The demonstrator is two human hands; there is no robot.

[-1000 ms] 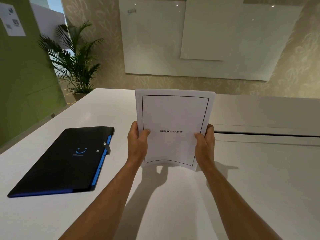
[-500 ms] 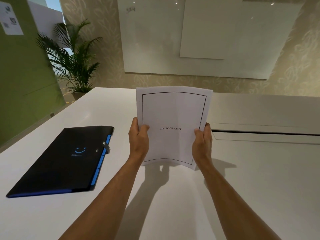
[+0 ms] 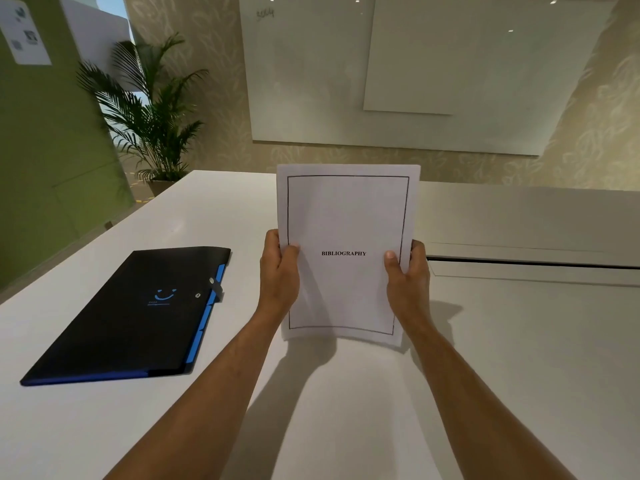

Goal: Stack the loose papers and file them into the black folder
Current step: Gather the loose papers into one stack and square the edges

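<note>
I hold a stack of white papers (image 3: 346, 216) upright in front of me; its bottom edge is near the white table (image 3: 485, 341), contact not visible. The top sheet has a black border and the word BIBLIOGRAPHY. My left hand (image 3: 278, 271) grips the stack's left edge and my right hand (image 3: 407, 275) grips its right edge, thumbs on the front. The black folder (image 3: 131, 317) with blue edges lies shut and flat on the table to the left of my left arm, apart from the papers.
A slot or cable flap (image 3: 533, 263) runs across the table to the right of the papers. Beyond the table's far left corner stands a potted palm (image 3: 152, 123). A whiteboard (image 3: 398, 74) hangs on the far wall.
The stack has risen slightly and straightened in my hands; my grip on both edges stays the same. The folder has not moved.
</note>
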